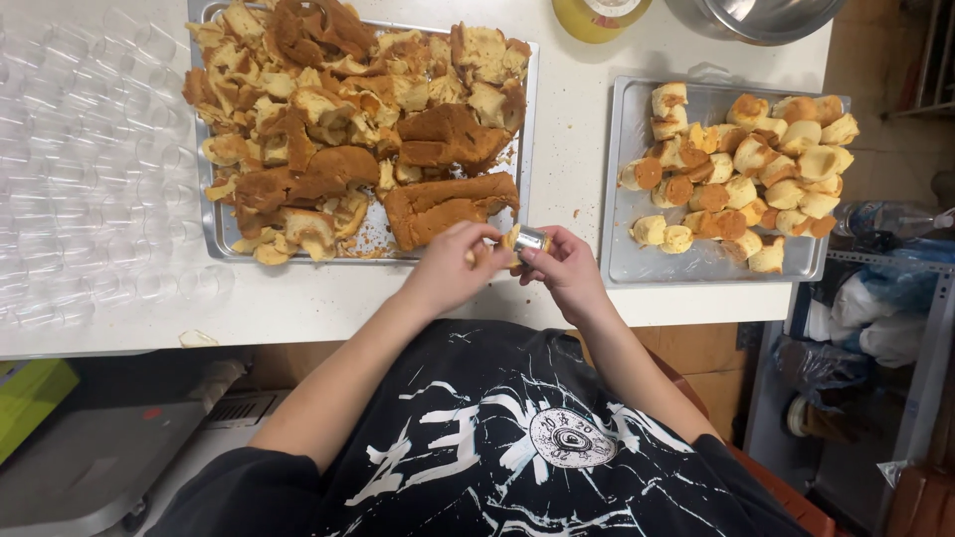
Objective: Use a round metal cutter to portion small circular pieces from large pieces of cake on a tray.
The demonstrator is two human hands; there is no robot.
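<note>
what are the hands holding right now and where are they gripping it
The right hand grips a small round metal cutter by its side wall. The left hand pinches the piece of cake at the cutter's open end.

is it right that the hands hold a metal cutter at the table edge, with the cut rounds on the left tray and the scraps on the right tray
Not quite: the trays are swapped. The head view shows the cut rounds on the right tray and the scraps on the left tray. The hands do hold the metal cutter at the table edge.
</note>
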